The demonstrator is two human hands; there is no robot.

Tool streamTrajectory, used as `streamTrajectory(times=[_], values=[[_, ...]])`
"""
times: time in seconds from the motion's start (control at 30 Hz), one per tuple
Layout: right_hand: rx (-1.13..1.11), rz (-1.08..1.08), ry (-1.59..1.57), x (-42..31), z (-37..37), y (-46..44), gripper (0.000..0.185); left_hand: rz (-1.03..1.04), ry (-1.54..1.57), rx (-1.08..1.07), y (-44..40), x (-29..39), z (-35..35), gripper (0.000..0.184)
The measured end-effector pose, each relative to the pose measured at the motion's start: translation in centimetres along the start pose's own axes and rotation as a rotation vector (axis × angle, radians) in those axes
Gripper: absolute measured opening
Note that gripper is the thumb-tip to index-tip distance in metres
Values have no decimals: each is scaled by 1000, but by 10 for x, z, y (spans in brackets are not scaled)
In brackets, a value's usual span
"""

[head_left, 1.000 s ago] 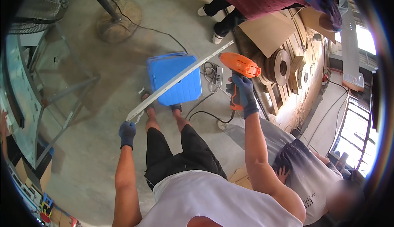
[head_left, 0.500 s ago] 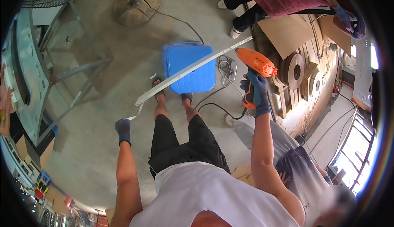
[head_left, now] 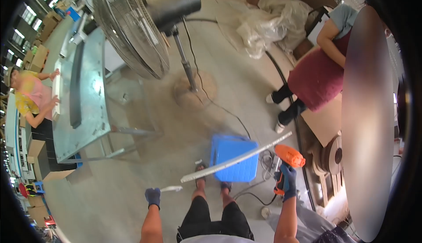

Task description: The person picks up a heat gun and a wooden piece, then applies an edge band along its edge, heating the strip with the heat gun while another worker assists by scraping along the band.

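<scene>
My left hand (head_left: pixel 153 197), in a dark glove, is closed on the end of a white strip (head_left: pixel 171 188) that stretches to the right, towards the near end of a long pale bar. That bar (head_left: pixel 237 159) lies slantwise across the top of a blue plastic stool (head_left: pixel 244 171). In my gloved right hand (head_left: pixel 288 182) is an orange heat gun (head_left: pixel 290 156), held by its handle, its nose close to the bar's far end. A dark cord hangs from the handle.
A standing fan (head_left: pixel 129 27) rises ahead. At the left, a person (head_left: pixel 33 93) works at a metal table (head_left: pixel 94 80). Another person in a dark red apron (head_left: pixel 318 80) stands at the right, beside cardboard (head_left: pixel 323 120) and reels (head_left: pixel 332 155). Cords cross the floor.
The view has tilted up, showing more of the fan, table and people. My left hand has let go of the bar's near end and moved away from it, pulling the white strip.
</scene>
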State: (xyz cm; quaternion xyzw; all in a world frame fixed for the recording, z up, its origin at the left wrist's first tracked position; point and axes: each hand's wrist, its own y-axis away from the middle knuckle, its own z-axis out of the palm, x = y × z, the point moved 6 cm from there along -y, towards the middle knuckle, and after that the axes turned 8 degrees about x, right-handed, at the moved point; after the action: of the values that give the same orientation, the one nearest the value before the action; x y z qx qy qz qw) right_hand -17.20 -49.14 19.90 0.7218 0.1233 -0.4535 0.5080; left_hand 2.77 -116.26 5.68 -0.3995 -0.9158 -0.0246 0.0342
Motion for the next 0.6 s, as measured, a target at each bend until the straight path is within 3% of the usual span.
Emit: streamTrajectory(times=[0.07,0.17,0.3,0.43,0.53,0.6], values=[[18,6,22,-2,1,3,25,-479,347,-295,5,-14,5,28],[-7,23,-26,5,-3,-2,22,-626,520,-293,2,-15,-1,23],[19,15,-45,4,-2,4,20,-551,379,-329,-12,2,-25,25],[38,0,-52,-1,0,15,18,-280,299,-163,-38,3,6,38],[42,-92,-41,11,-8,-4,18,44,168,-245,-38,29,19,53],[41,-75,-14,7,-7,9,23,176,262,-425,-29,50,31,66]])
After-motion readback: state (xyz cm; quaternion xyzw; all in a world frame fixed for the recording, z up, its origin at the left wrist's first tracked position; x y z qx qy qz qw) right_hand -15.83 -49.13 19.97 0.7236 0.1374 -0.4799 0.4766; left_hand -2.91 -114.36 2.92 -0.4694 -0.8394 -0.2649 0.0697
